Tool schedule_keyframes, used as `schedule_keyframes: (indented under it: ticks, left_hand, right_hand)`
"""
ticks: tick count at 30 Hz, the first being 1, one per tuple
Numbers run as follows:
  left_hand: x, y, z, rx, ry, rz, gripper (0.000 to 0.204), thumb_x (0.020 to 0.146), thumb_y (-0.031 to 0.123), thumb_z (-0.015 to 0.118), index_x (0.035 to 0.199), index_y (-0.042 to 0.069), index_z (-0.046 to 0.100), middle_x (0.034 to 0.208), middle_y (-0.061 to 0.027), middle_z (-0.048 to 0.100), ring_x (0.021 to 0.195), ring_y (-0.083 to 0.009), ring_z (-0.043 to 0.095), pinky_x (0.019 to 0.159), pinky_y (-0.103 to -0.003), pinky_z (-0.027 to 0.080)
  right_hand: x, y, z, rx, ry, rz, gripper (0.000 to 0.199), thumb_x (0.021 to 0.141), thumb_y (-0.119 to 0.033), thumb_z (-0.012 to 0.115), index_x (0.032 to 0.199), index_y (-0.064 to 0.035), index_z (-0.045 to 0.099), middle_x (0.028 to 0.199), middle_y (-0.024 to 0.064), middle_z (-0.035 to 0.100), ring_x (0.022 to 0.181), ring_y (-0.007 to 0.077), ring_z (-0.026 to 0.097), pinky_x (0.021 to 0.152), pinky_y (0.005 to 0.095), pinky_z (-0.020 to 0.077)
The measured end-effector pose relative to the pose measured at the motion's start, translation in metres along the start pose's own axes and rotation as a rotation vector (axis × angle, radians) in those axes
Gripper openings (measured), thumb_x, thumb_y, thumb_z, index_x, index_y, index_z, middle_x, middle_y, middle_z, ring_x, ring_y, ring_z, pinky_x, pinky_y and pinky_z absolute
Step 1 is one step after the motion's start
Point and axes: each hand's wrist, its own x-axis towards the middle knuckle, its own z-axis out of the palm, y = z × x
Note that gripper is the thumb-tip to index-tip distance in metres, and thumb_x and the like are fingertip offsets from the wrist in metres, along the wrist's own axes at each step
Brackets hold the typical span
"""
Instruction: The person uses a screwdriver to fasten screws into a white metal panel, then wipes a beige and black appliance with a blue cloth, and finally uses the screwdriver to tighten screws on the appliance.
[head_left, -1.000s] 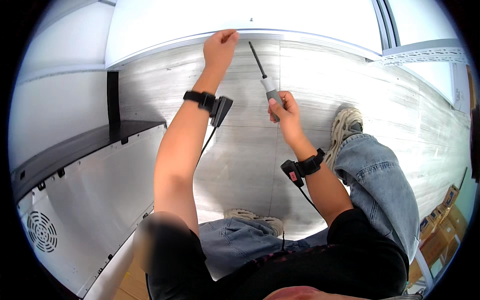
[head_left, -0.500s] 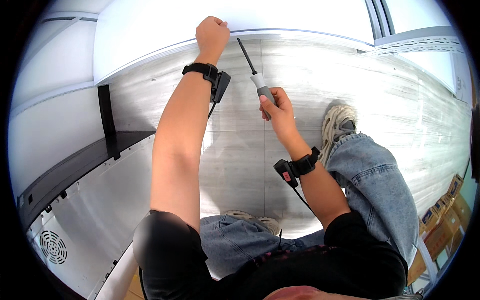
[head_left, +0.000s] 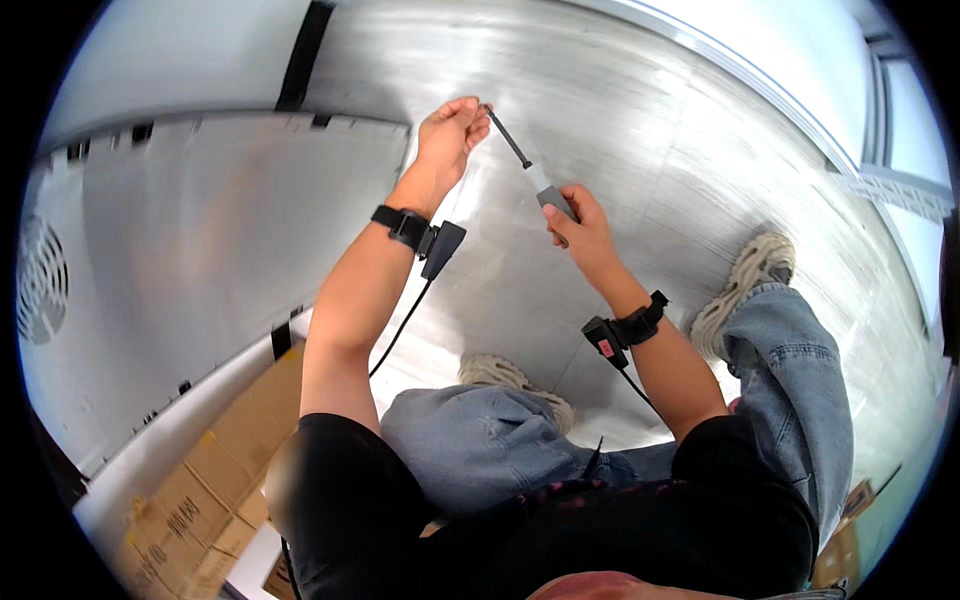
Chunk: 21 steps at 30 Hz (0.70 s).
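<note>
A screwdriver [head_left: 510,138] with a dark shaft and a grey-and-white handle slants up and left above the floor. My right hand [head_left: 578,228] is wrapped round its handle, the thumb lying along the side. At the shaft's far end is my left hand [head_left: 455,130], with thumb and forefinger pinched together at the tip. Whatever small thing those fingers may hold is too small to make out. Both wrists carry a black strap with a small dark device and a cable.
To the left stands a large metal panel [head_left: 220,220] with a round slotted vent and dark clips along its edges. Below it lies a flattened-looking cardboard box [head_left: 225,470]. A white panel [head_left: 790,70] borders the grey floor [head_left: 640,120] at upper right.
The view has swung left, bringing in more of the metal panel and the cardboard. My left hand has come from a fist by the white panel to a pinch at the screwdriver's tip.
</note>
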Motion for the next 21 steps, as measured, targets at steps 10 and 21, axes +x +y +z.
schedule_keyframes:
  ticks: [10, 21]
  left_hand:
    - [-0.009, -0.041, -0.015, -0.432, -0.189, -0.202, 0.014, 0.097, 0.019, 0.051, 0.095, 0.006, 0.055, 0.093, -0.0078, 0.063, 0.085, -0.0187, 0.061, 0.079, -0.031, 0.053]
    - [-0.014, -0.069, -0.047, -0.55, -0.119, -0.15, 0.014, 0.097, 0.02, 0.052, 0.091, 0.007, 0.056, 0.087, -0.0059, 0.062, 0.077, -0.0153, 0.058, 0.074, -0.031, 0.052]
  right_hand:
    - [-0.008, -0.001, -0.023, -0.097, -0.042, 0.075, 0.023, 0.089, -0.02, 0.063, 0.1, -0.0033, 0.052, 0.074, 0.0022, 0.053, 0.053, 0.0077, 0.045, 0.047, 0.0247, 0.039]
    - [0.005, 0.019, -0.017, -0.237, -0.098, 0.079, 0.023, 0.087, -0.022, 0.064, 0.1, -0.0061, 0.053, 0.072, 0.0022, 0.053, 0.051, 0.0092, 0.045, 0.044, 0.0256, 0.037]
